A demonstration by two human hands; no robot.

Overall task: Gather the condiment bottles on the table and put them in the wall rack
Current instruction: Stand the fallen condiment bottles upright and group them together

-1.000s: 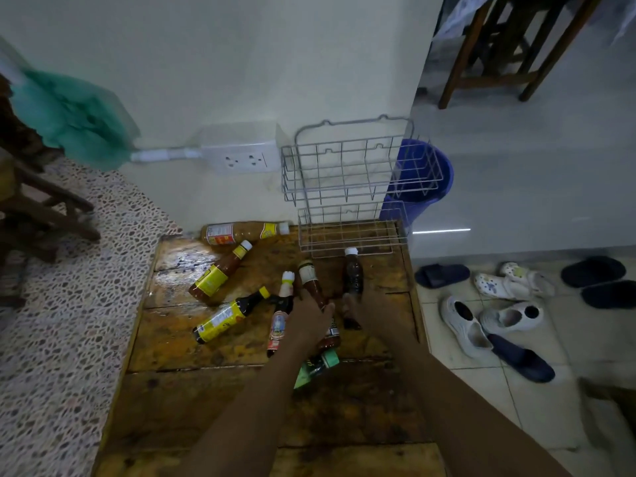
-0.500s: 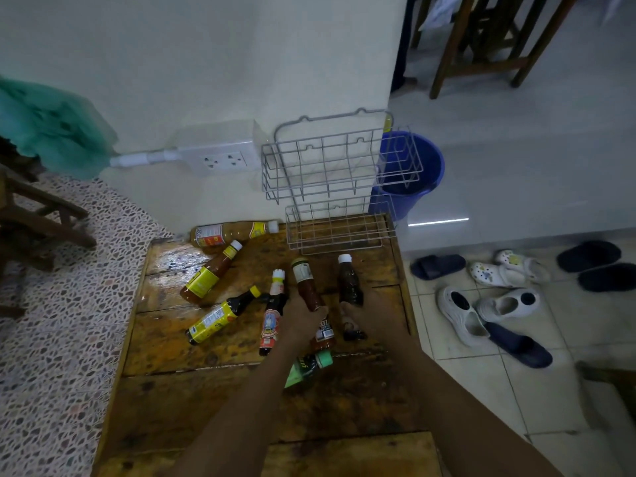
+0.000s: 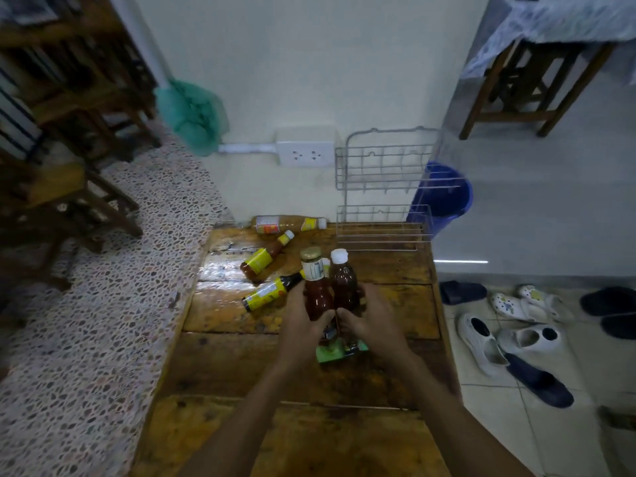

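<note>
My left hand (image 3: 303, 318) has its fingers (image 3: 298, 295) curled tight around the belly of a red sauce bottle with a gold cap (image 3: 315, 287), holding it upright and lifted off the wooden surface (image 3: 395, 304). My right hand (image 3: 371, 321) does the same with a dark brown bottle with a white cap (image 3: 342, 282); my fingers (image 3: 361, 293) wrap its right side and the thumb closes at its base. The two bottles stand side by side and touch along their sides, and my thumbs nearly meet below them.

Beneath my hands I can see part of a green-labelled bottle (image 3: 340, 349) lying on the surface, and a bit of one more label between my thumbs, too hidden to tell what it belongs to.

Three more bottles lie on their sides further up the surface: a long pale one with a white cap (image 3: 289, 224) against the wall, a red-brown one with a yellow label (image 3: 266, 256) just below it, and a dark one with a yellow label (image 3: 270, 292) whose neck points towards my left hand. So I count six bottles clearly: two held, four lying.

The wire wall rack (image 3: 382, 187) hangs on the wall at the far right corner of the surface. It has two tiers and both hold no bottles.
</note>
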